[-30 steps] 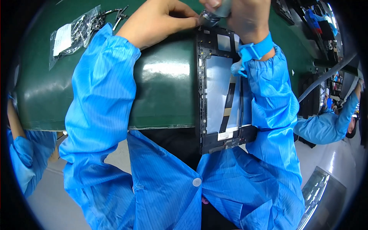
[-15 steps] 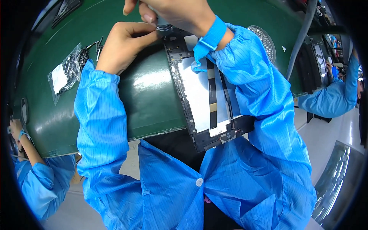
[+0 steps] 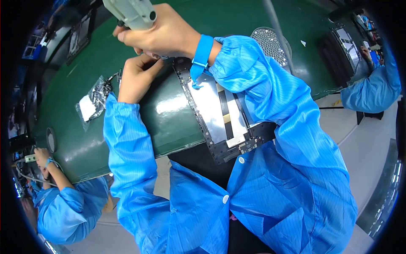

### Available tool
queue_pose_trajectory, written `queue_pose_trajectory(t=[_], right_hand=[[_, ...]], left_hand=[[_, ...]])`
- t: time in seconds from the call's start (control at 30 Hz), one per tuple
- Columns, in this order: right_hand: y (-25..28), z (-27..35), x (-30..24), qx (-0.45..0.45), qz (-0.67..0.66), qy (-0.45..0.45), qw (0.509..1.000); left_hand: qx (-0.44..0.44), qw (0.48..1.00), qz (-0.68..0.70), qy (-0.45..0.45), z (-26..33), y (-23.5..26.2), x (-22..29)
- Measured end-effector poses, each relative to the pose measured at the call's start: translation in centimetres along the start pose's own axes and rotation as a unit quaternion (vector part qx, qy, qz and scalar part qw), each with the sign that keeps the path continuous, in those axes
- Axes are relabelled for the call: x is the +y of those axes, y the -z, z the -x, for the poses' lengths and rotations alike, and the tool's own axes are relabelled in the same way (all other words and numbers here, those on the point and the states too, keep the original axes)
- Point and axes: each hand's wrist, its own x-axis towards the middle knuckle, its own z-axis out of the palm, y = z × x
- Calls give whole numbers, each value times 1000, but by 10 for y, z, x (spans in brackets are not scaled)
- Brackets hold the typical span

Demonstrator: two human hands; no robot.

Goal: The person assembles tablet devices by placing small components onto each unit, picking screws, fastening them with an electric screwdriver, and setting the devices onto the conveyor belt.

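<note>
My right hand [image 3: 167,31] grips a pale grey-green electric screwdriver [image 3: 132,13] with a pistol-like body. Its tip is hidden beneath the hand. Below it, my left hand [image 3: 137,78] reaches up with thumb and fingers drawn together near the tool's lower end; what they pinch is covered. Both hands are by the far left corner of an opened, tablet-like device [image 3: 211,110]. It has a black frame, silver plates and dark flat cables, and overhangs the bench's near edge. A blue strap [image 3: 204,50] circles my right wrist, its loose end hanging over the device.
A clear bag [image 3: 94,101] of small black parts lies left on the green bench [image 3: 177,135]. A round dish [image 3: 270,44] with a grid of shiny dots sits far right under a grey cable [image 3: 277,27]. Blue-sleeved co-workers sit left [image 3: 74,201] and right [image 3: 374,95].
The view has shifted, bringing more of the bench and the screwdriver's body into sight. My right hand has moved left relative to the device. Left fingers stay near the same corner.
</note>
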Motion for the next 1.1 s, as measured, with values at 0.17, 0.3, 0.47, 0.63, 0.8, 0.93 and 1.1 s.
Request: queue_pose_trajectory(t=[0.17,0.3,0.47,0.63,0.8,0.93,1.1], right_hand=[[19,2,7,-48,26,-69,996],[20,6,8,-45,-34,-78,995],[17,12,6,-43,-89,-58,993],[17,8,-1,-61,-82,-72,992],[74,-9,-34,-27,-29,15,999],[151,-5,-47,134,-17,107,985],[233,40,-49,232,85,2,969]], left_hand=[[195,963,-129,-134,82,-36,61],[55,969,-200,-136,174,-93,105],[111,941,-289,-136,204,-138,97],[145,940,-268,-153,204,-145,90],[92,957,-240,-132,167,-115,89],[113,947,-260,-152,72,-54,50],[149,918,-326,-169,-68,10,-13]])
